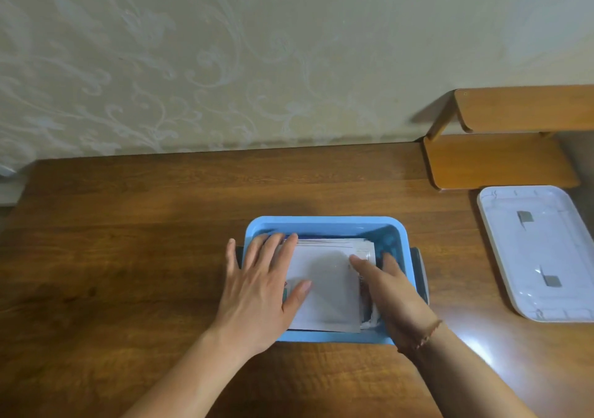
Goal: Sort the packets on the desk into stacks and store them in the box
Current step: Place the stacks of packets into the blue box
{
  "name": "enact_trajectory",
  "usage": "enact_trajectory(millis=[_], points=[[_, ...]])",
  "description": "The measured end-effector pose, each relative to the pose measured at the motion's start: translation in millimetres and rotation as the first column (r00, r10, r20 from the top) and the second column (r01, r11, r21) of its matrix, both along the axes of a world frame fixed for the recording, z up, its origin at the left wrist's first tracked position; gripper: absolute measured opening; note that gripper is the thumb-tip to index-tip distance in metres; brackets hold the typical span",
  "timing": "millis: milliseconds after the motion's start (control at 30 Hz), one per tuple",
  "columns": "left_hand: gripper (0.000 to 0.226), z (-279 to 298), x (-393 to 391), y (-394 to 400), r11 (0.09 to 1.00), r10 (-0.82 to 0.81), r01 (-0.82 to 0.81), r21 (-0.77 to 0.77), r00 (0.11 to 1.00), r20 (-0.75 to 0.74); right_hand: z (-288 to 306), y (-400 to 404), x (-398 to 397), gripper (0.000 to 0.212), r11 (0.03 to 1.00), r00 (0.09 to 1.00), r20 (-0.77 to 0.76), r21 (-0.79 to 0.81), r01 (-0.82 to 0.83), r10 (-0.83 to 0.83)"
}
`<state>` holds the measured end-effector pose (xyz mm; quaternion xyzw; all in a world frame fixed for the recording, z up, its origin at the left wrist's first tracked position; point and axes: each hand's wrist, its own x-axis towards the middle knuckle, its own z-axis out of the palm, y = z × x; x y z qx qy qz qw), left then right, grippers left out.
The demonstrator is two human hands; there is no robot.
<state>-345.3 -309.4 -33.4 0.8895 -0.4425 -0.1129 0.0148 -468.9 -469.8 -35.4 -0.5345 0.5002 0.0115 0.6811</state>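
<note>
A blue plastic box [324,223] sits on the wooden desk [128,240], just ahead of me. Inside it lies a stack of packets [328,286], the top one plain white, with coloured edges showing at the stack's sides. My left hand [260,289] lies flat over the left side of the stack, fingers straight and thumb on the white top packet. My right hand [389,292] reaches into the box at the stack's right edge, fingers stretched along it and partly hidden between the stack and the box wall.
A white lid or tray [540,253] lies on the desk at the right. A low two-tier wooden shelf [501,160] stands at the back right against the patterned wall. Bare desk lies to the left and in front of the box.
</note>
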Motion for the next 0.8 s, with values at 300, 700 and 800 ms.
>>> enact_trajectory(millis=[300, 700, 800], points=[[0.072, 1, 0, -3, 0.999, -0.011, 0.011, -0.035, 1.0, -0.003, -2, -9, 3, 0.032, 0.962, 0.992, -0.003, 0.241, -0.125, 0.13], [0.078, 0, 0, -2, 0.988, 0.022, -0.028, -0.15, 0.999, -0.039, -2, -5, 24, 0.064, 0.947, 0.994, -0.105, 0.318, 0.036, -0.003], [0.079, -2, 3, 1, 0.974, 0.016, -0.031, -0.223, 0.997, -0.069, 2, -7, 21, 0.073, 0.944, 0.998, -0.057, 0.329, 0.005, 0.014]])
